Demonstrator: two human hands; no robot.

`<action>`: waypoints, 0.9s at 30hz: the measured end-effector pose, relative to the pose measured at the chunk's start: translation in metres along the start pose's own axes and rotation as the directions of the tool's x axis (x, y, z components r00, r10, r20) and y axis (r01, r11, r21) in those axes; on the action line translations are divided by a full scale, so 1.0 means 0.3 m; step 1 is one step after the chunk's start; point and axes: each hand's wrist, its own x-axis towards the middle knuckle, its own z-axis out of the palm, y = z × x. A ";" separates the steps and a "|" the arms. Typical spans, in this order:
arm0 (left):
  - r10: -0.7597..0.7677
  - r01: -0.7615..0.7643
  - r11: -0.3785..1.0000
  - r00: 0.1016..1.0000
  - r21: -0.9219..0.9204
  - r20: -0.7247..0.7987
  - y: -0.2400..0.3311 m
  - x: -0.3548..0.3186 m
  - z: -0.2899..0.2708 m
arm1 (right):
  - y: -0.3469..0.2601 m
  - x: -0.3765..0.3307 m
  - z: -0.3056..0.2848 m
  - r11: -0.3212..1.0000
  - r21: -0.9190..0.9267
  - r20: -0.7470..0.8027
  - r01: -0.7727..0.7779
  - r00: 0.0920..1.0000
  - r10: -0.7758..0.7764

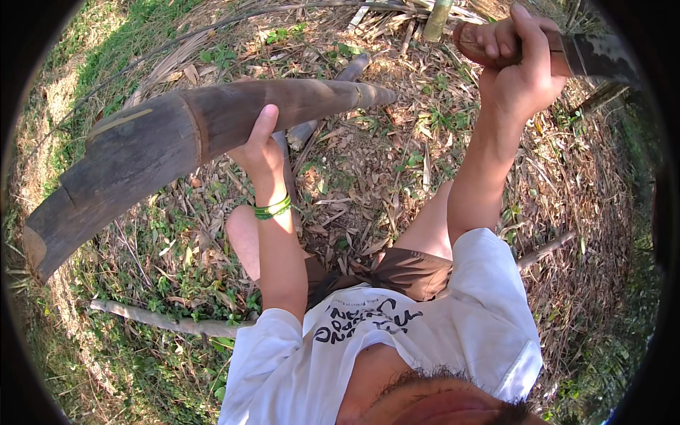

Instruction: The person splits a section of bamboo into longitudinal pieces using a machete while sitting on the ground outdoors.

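A thick, grey-brown bamboo pole (pixel 145 138) stretches from the left rim toward the upper middle, its nearer end looking widest. One side of it has a stepped notch, and a pale strip of exposed wood shows near the top edge. From beneath, my left hand (pixel 256 154) is closed around the pole just right of a ringed node, thumb on its face. At the upper right, my right hand (pixel 523 64) is wrapped round the wooden handle of a machete (pixel 598 57). The dark blade points right, raised and apart from the bamboo; its tip is lost at the rim.
Dry leaves and small green plants cover the ground (pixel 354 184). Cut bamboo pieces (pixel 303 133) lie under the pole. A pale branch (pixel 166 322) lies at lower left, another stick (pixel 547 249) at right. A short post (pixel 438 21) stands at the top.
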 end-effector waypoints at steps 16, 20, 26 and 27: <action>0.044 -0.044 0.999 0.999 0.022 0.005 -0.002 -0.016 -0.119 | 0.498 -0.790 -0.347 0.179 -0.566 -0.080 -0.805 0.270 0.960; 0.112 -0.105 0.993 0.986 0.060 -0.127 0.019 -0.030 -0.008 | 0.409 -0.552 -0.324 0.457 -0.527 -0.027 -0.716 0.552 0.833; 0.141 -0.112 0.984 0.967 0.139 -0.212 -0.011 -0.065 0.049 | -0.012 -0.001 -0.089 0.995 -0.022 0.019 -0.100 0.995 0.100; 0.136 -0.115 0.987 0.969 0.111 -0.206 0.003 -0.072 0.077 | 0.002 -0.004 -0.098 0.997 0.072 0.048 0.024 0.998 -0.028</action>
